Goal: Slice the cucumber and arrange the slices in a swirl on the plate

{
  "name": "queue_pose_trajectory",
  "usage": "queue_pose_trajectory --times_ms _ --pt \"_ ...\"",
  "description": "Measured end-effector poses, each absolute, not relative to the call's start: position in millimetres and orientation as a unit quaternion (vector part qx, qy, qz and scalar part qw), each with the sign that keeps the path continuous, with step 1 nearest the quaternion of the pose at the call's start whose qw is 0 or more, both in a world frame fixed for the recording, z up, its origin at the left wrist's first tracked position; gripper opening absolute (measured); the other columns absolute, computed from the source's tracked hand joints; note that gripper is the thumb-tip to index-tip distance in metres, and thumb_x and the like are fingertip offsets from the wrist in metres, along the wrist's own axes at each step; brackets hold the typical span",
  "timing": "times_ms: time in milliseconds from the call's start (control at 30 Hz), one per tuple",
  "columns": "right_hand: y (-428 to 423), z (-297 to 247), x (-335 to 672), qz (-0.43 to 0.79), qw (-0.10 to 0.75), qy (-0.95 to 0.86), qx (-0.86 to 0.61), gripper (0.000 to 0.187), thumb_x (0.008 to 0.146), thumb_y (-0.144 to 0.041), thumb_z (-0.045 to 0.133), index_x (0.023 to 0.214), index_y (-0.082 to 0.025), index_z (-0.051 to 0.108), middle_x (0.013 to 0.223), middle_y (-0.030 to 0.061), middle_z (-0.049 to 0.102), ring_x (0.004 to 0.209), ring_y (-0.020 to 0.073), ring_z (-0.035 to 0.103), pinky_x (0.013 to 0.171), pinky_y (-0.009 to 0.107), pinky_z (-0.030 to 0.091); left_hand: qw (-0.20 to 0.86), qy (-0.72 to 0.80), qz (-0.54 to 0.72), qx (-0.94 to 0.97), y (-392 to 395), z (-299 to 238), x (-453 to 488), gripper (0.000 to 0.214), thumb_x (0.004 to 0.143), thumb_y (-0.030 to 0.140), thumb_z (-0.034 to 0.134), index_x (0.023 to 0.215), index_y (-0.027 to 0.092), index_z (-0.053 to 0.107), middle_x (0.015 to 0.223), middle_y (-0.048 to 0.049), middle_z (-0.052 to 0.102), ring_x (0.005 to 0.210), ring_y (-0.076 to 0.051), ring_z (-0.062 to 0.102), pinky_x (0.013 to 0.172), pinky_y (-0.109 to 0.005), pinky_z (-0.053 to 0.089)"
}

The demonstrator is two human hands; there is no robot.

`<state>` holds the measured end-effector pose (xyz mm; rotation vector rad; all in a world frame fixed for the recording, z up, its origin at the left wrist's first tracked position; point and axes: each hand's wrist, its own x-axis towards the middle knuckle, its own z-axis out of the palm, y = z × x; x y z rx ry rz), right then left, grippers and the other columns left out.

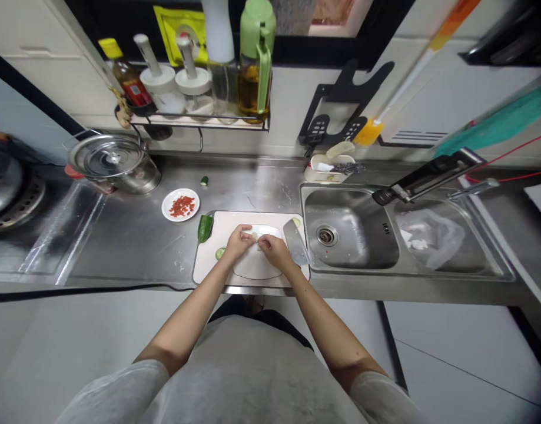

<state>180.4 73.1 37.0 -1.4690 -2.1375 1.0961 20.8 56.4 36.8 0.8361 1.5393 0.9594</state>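
Observation:
Over a white plate (256,268) with a dark rim line, my two hands meet with fingertips pinched. My left hand (241,240) is closed on a small pale cucumber slice (255,236). My right hand (274,249) pinches at the same slice from the other side; its fingers partly hide it. The plate rests on a pale cutting board (203,268). A cleaver (295,241) lies right of the plate, a bit of cucumber (296,222) by its blade. Left of my left hand are a cucumber slice (220,253) and a large cucumber piece (205,228) at the board's edge.
A small plate (165,207) of chopped red pieces and a cucumber end (203,181) sit on the steel counter. At left stands a lidded pot (140,174); at right is a double sink (354,235). A bottle rack (199,121) hangs above the counter.

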Motion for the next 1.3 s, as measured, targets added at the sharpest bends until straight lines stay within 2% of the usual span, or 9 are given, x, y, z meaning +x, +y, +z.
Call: queue_pose_trajectory --times_ms 133,333,467,633,800,1100,1300 --pt "82 27 178 0.373 0.153 -0.737 -0.543 0.021 0.087 -0.024 0.047 0.088 -0.019 0.067 0.073 -0.0003 0.065 0.068 0.0138 0.054 0.063 0.022 0.035 0.44 0.71 0.309 0.455 69 30 22 0.044 0.07 0.017 0.064 0.113 0.024 0.058 0.075 0.0045 0.065 0.059 -0.01 0.054 0.066 -0.024 0.043" --pt "94 21 170 0.332 0.119 -0.746 -0.565 0.022 0.088 -0.021 0.043 0.087 -0.018 0.064 0.073 0.0022 0.064 0.069 0.0153 0.053 0.064 0.023 0.034 0.338 0.732 0.222 0.548 80 33 28 0.047 0.077 0.014 0.057 0.122 0.029 0.055 0.088 0.0014 0.069 0.081 -0.018 0.062 0.082 -0.031 0.041" --pt "97 20 164 0.295 0.075 -0.751 -0.585 0.022 0.088 -0.019 0.043 0.101 -0.016 0.061 0.08 0.0051 0.065 0.075 0.018 0.056 0.067 0.025 0.034 0.293 0.734 0.175 0.587 80 36 30 0.048 0.079 0.014 0.056 0.125 0.028 0.053 0.097 -0.0027 0.068 0.097 -0.024 0.059 0.09 -0.038 0.036" --pt "90 24 162 0.252 0.015 -0.751 -0.61 0.024 0.094 -0.027 0.041 0.11 -0.017 0.055 0.085 0.0079 0.067 0.076 0.0207 0.06 0.064 0.027 0.034 0.233 0.73 0.147 0.625 75 38 29 0.034 0.084 0.024 0.057 0.117 0.028 0.061 0.113 -0.0085 0.06 0.109 -0.028 0.049 0.092 -0.041 0.034" --pt "84 29 168 0.232 -0.02 -0.77 -0.594 0.025 0.098 -0.029 0.036 0.11 -0.018 0.055 0.088 0.01 0.068 0.079 0.0209 0.062 0.064 0.027 0.035 0.219 0.713 0.138 0.651 75 39 23 0.022 0.084 0.026 0.058 0.105 0.028 0.067 0.112 -0.0088 0.054 0.108 -0.028 0.045 0.09 -0.042 0.033" --pt "78 38 169 0.207 -0.096 -0.785 -0.576 0.029 0.102 -0.029 0.025 0.115 -0.019 0.049 0.103 0.0092 0.066 0.086 0.0173 0.063 0.067 0.024 0.039 0.195 0.699 0.122 0.677 75 34 19 0.02 0.085 0.03 0.06 0.105 0.028 0.066 0.115 -0.008 0.055 0.108 -0.027 0.044 0.088 -0.042 0.031" --pt "74 41 169 0.21 -0.113 -0.792 -0.562 0.028 0.102 -0.029 0.025 0.115 -0.02 0.048 0.102 0.0084 0.065 0.085 0.0169 0.063 0.066 0.024 0.038 0.188 0.695 0.127 0.682 75 29 19 0.019 0.085 0.029 0.061 0.103 0.028 0.066 0.112 -0.0082 0.054 0.108 -0.027 0.045 0.087 -0.041 0.031"
